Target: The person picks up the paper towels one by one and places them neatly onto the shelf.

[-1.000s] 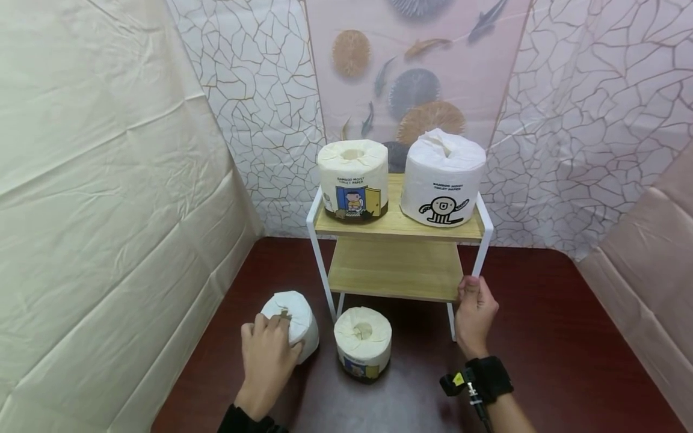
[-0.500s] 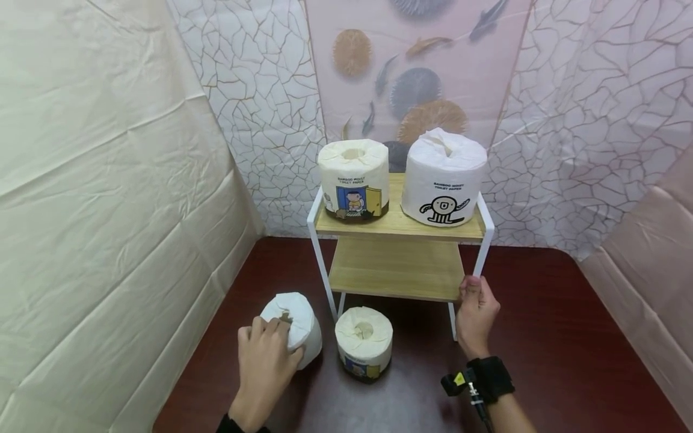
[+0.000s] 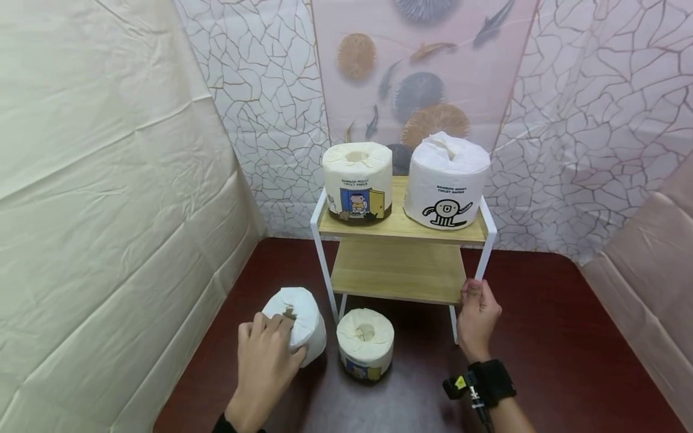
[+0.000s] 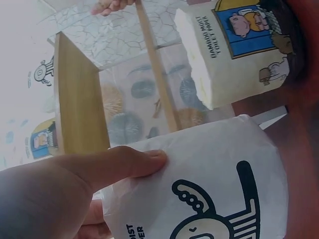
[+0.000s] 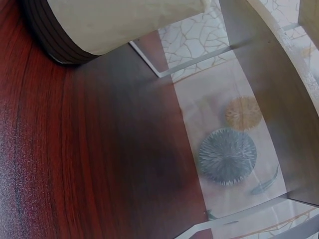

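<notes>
My left hand [image 3: 267,355] grips a white wrapped toilet paper roll [image 3: 311,340], fingers at its centre hole and thumb on its side. In the left wrist view, the thumb presses the wrapper near a black cartoon figure. Just right of it, a cream toilet paper roll [image 3: 368,337] with a dark bottom band stands upright on the table. My right hand [image 3: 478,316] pinches the white right leg of a small two-tier wooden shelf [image 3: 397,270], thumb toward me. On its upper tier stand another cream roll [image 3: 357,180] and a white roll [image 3: 446,186].
A dark red table [image 3: 563,343] lies under everything. Behind the shelf hangs a patterned backdrop [image 3: 271,120], with a pale quilted panel [image 3: 135,210] at left and a pinkish panel [image 3: 644,258] at right. A black wrist camera strap [image 3: 489,382] circles the right wrist.
The white roll in my left hand has shifted slightly right and tipped a little, its hand moving with it. The right hand keeps its hold on the shelf leg. The head view shifted slightly.
</notes>
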Motion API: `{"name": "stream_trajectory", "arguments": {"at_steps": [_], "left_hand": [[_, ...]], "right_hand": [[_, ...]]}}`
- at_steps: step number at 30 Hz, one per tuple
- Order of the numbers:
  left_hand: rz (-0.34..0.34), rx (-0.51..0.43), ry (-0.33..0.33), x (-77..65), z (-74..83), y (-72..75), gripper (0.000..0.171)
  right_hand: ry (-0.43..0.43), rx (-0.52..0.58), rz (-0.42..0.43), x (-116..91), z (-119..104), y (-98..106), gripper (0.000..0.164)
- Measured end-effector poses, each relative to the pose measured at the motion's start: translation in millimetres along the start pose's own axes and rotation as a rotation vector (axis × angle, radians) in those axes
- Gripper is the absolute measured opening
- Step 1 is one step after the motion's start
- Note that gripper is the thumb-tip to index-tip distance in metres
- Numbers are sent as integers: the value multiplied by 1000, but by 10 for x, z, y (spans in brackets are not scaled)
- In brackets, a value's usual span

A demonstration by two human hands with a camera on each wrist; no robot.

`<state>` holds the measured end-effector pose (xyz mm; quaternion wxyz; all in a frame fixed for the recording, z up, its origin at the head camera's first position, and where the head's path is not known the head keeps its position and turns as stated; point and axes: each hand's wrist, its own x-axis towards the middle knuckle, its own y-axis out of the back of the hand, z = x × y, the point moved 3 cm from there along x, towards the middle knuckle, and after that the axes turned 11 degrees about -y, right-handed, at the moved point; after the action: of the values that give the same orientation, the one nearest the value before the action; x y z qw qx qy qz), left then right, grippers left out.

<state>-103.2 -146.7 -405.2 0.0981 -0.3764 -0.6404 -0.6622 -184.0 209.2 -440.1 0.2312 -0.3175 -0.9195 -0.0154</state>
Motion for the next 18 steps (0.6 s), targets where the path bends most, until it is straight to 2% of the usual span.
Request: {"name": "stream_trajectory", "arguments": {"at_steps": [7,18], "left_hand": [[3,-22,-20,65,18,107,36],[-9,-42,-34,172,40,217,38]], "right_hand": [[-13,-22,9,-15,7,-3,50],[32,-49,27,-24,-18,-7,50]]}}
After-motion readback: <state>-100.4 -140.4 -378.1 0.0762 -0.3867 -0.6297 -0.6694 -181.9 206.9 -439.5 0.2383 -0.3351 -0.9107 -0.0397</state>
